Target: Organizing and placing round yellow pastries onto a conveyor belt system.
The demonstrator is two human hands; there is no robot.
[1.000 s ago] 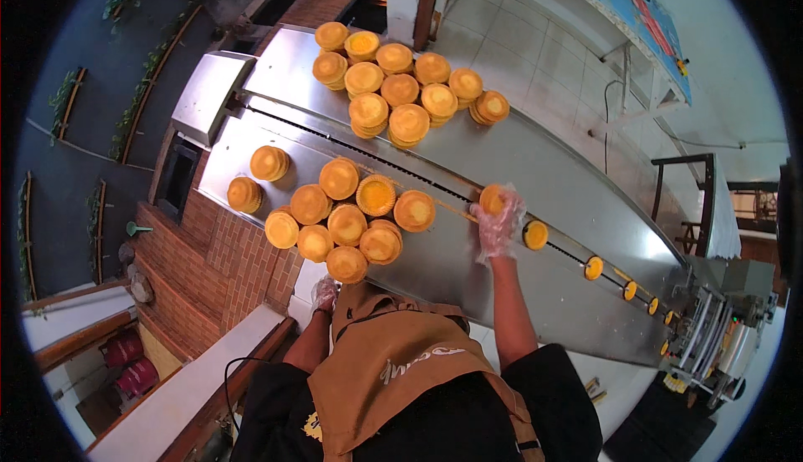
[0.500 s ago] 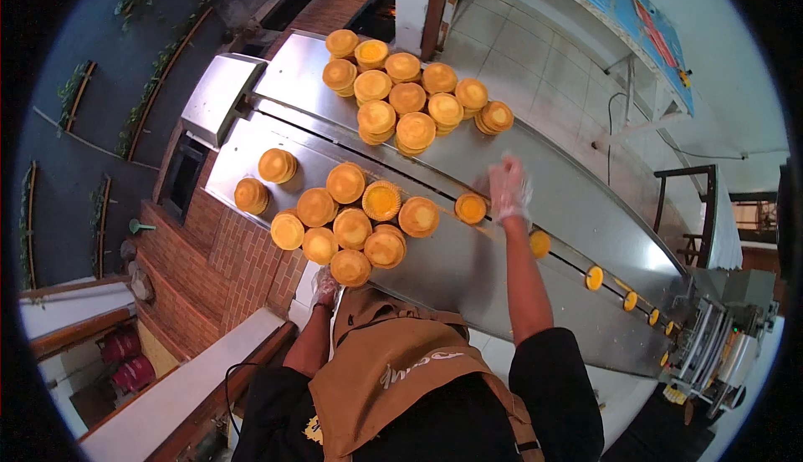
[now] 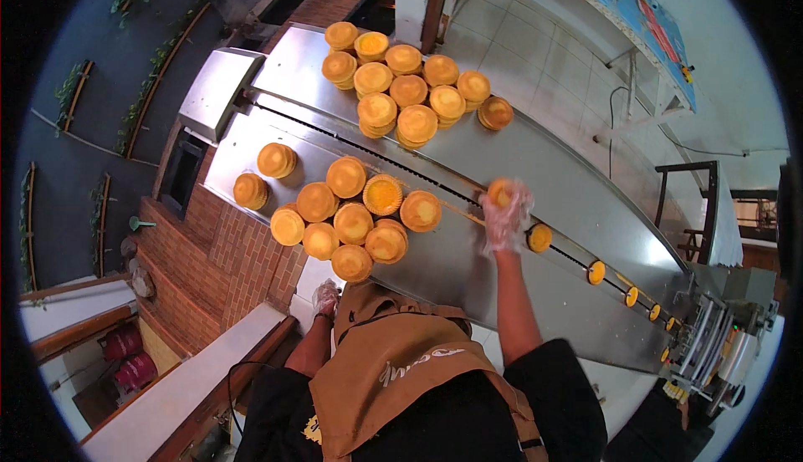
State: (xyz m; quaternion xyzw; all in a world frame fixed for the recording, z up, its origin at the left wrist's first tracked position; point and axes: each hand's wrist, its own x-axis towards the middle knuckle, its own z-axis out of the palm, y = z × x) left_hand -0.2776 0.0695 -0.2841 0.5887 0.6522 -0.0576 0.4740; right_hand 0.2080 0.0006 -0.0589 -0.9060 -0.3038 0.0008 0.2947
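My gloved right hand [image 3: 506, 218] has its fingers closed around a round golden cake [image 3: 500, 192] over the conveyor slot. Close to its right, a thin yellow cake [image 3: 539, 237] stands on the dark chain [image 3: 435, 174], with several more in a row behind it. My gloved left hand [image 3: 326, 297] hangs low at the near table edge; its fingers are too small and blurred to read. Nearest to it is a round cake stack [image 3: 351, 263] of the near group. One cake there, with a fluted rim [image 3: 383, 194], lies apart in look from the smooth brown tops.
The steel table [image 3: 452, 265] is split by the chain slot. Beyond the slot, several cake stacks [image 3: 408, 91] stand close together. A metal housing [image 3: 221, 94] covers the slot's left end, and a roller machine [image 3: 726, 341] stands at its right end.
My right hand has come down and slightly left onto the nearest cake on the chain and taken hold of it. The cake has shifted right and up from its place. My left hand has barely moved.
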